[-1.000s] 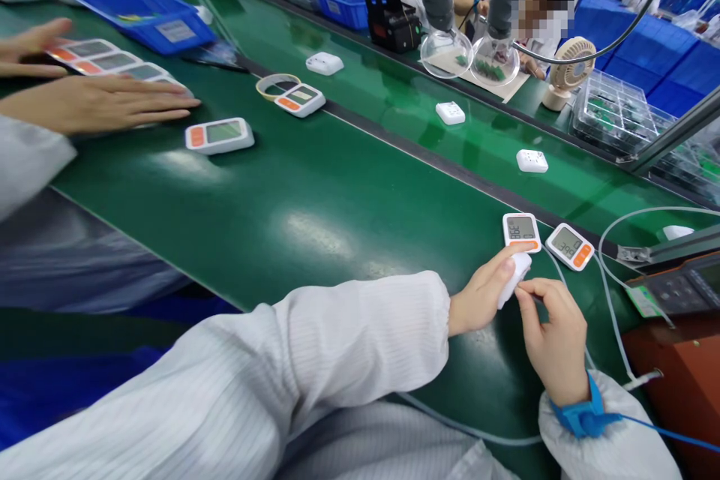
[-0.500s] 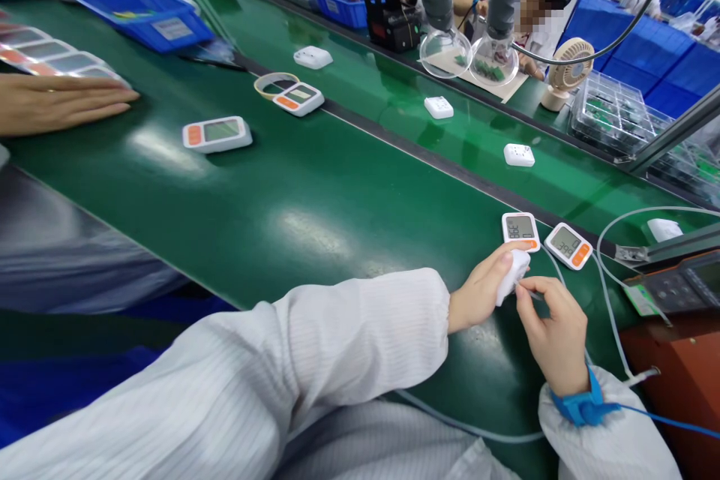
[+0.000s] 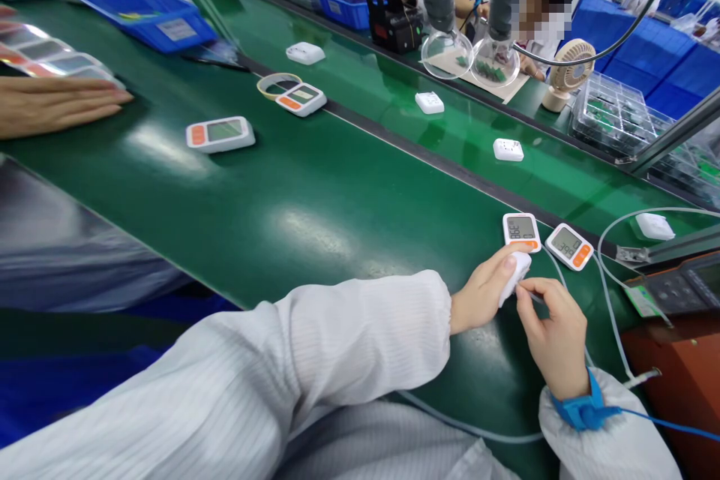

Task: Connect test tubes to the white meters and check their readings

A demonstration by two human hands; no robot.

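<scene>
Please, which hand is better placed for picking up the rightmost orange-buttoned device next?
Probably the right hand: it is just below that device in view and seems to touch only the edge of the white unit, which the left hand holds.

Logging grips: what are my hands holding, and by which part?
The left hand holds a white device near its upper end; what, if anything, the right hand pinches is unclear.
</scene>
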